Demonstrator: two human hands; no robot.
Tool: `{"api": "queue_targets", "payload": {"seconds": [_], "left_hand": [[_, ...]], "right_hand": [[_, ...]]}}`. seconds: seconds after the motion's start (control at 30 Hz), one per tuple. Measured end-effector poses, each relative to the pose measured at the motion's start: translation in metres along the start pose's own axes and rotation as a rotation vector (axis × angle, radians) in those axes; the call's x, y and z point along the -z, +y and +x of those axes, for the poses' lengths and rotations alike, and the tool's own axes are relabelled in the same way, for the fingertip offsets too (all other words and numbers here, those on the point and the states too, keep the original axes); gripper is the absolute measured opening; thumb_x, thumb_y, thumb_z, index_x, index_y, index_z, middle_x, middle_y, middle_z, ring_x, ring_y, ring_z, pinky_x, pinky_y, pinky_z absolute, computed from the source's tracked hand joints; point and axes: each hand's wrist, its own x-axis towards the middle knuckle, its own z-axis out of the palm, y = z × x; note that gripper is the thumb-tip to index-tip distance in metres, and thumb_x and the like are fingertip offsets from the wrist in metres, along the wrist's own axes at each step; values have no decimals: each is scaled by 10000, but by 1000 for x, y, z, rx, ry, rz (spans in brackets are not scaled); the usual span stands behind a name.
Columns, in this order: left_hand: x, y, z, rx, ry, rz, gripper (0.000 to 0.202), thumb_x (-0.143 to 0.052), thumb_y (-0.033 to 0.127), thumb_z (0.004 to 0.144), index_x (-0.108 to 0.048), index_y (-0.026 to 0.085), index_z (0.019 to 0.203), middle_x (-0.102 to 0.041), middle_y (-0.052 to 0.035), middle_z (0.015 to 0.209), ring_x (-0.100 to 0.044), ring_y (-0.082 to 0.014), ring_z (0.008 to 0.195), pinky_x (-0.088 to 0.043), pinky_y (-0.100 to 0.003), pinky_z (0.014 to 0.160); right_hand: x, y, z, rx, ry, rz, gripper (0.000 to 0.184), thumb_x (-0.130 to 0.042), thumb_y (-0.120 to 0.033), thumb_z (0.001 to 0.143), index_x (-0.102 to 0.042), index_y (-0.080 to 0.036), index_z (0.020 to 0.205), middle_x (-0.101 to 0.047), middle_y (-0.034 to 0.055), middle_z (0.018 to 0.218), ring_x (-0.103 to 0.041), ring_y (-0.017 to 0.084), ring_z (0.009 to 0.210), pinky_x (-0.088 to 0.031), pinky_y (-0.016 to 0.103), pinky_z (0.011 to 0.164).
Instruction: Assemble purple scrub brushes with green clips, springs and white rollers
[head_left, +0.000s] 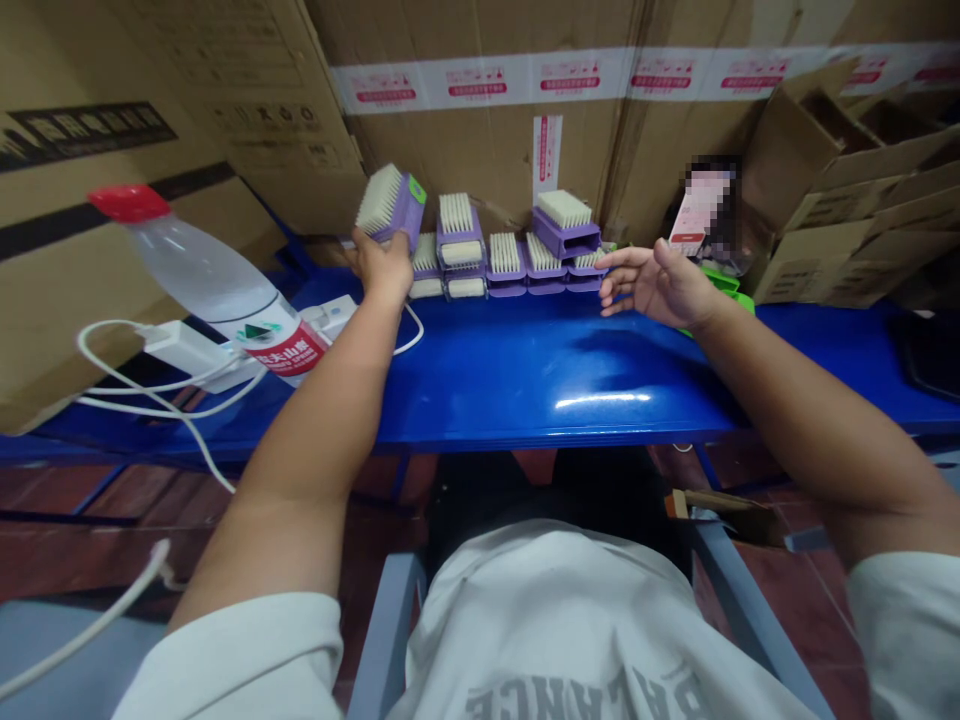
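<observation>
My left hand is closed around a purple scrubbing brush with cream bristles, held tilted above the left end of a row of similar brushes. Stacked brushes stand just right of it, and the lower row continues with more brushes along the back of the blue table. One brush rests on top of others at the row's right end. Beside that end, my right hand is open with its fingers stretched left and nothing in it. Its fingertips appear close to the last brush; whether they touch cannot be told.
A red-capped water bottle and a white charger with looping cables are at left. Behind my right hand are bright green items and a pink-screened phone. Cardboard boxes stand at right; large cartons form the back wall.
</observation>
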Motion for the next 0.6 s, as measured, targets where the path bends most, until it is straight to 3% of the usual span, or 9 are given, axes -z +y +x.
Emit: {"api": "queue_targets", "payload": {"seconds": [0.03, 0.1, 0.2, 0.3, 0.5, 0.6], "left_hand": [[3, 5, -5, 107, -6, 57, 627, -757, 349, 1094, -509, 97, 1612, -636, -229, 1679, -532, -392, 1715, -390, -593, 1458], [8, 14, -12, 143, -11, 84, 643, -764, 434, 1096, -549, 136, 1623, -643, -217, 1707, -521, -386, 1727, -371, -537, 1476], [15, 22, -19, 109, -64, 63, 673, -760, 553, 1074, -562, 222, 1625, -626, -152, 1762, -415, -388, 1795, -294, -583, 1508], [18, 25, -21, 118, -89, 97, 669, -760, 577, 1060, -571, 240, 1606, -604, -179, 1780, -382, -403, 1811, -261, -599, 1523], [17, 28, -26, 116, -94, 119, 630, -789, 513, 1099, -552, 160, 1564, -588, -236, 1775, -417, -418, 1785, -235, -658, 1501], [16, 26, -26, 111, -84, 92, 728, -790, 543, 1090, -503, 95, 1586, -536, -268, 1806, -313, -442, 1825, -194, -716, 1470]], "right_hand": [[1, 1, 0, 3, -1, 0, 728, -680, -947, 1002, -824, -258, 1185, -867, 51, 933, -853, 243, 878, -741, 404, 833], [1, 1, 0, 5, -1, -1, 733, -685, -949, 997, -826, -256, 1191, -869, 52, 939, -852, 244, 883, -742, 407, 836], [2, 1, 0, -2, -8, 3, 734, -687, -949, 995, -823, -254, 1188, -869, 55, 941, -853, 246, 888, -742, 404, 834], [3, 1, 1, -14, -28, 11, 719, -683, -937, 1009, -814, -255, 1196, -870, 51, 949, -855, 243, 899, -741, 403, 846], [6, 3, 1, 10, -59, 14, 725, -683, -935, 1008, -816, -255, 1223, -878, 54, 985, -860, 246, 931, -739, 404, 867], [4, 2, 0, 4, -49, 2, 722, -696, -945, 990, -821, -269, 1213, -876, 49, 968, -862, 254, 937, -740, 408, 863]]}}
